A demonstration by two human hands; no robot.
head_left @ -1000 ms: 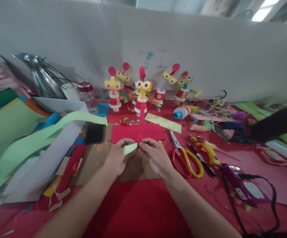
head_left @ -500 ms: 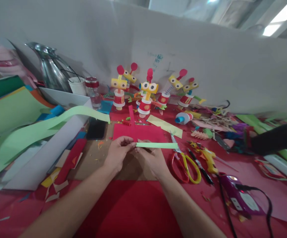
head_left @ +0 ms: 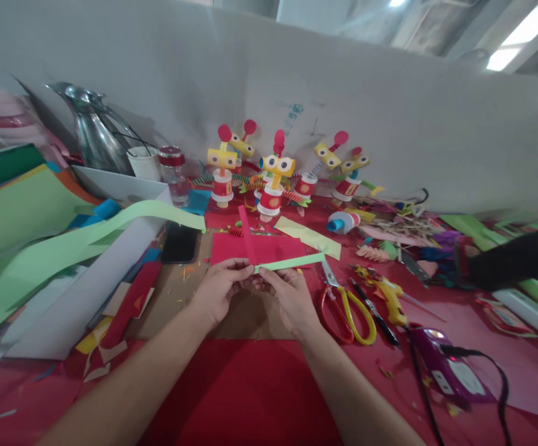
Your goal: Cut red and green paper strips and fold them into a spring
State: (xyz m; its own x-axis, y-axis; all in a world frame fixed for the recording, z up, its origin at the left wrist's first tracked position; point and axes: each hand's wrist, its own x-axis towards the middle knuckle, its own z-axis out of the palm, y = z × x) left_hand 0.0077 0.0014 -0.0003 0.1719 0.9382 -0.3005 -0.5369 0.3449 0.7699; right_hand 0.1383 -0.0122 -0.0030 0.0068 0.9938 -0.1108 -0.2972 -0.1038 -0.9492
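Observation:
In the middle of the head view, a light green paper strip and a pink-red paper strip meet at my fingertips, the green one reaching right and the red one pointing away from me. My left hand is closed, pinching the joined ends. Thumb and fingers of my right hand are closed on the green strip just beside that joint. Red paper lies behind the hands on a brown board. Scissors with red and yellow handles lie to the right.
Several paper-cup figures stand along the wall. On the left are a box of coloured paper, a phone, a glass jar and a steel jug. A glue gun, a pen and a purple power strip lie right.
The green strip's right end has tilted upward. The red strip has swung slightly left and lowered, and my right thumb now lies over the green strip near the joint.

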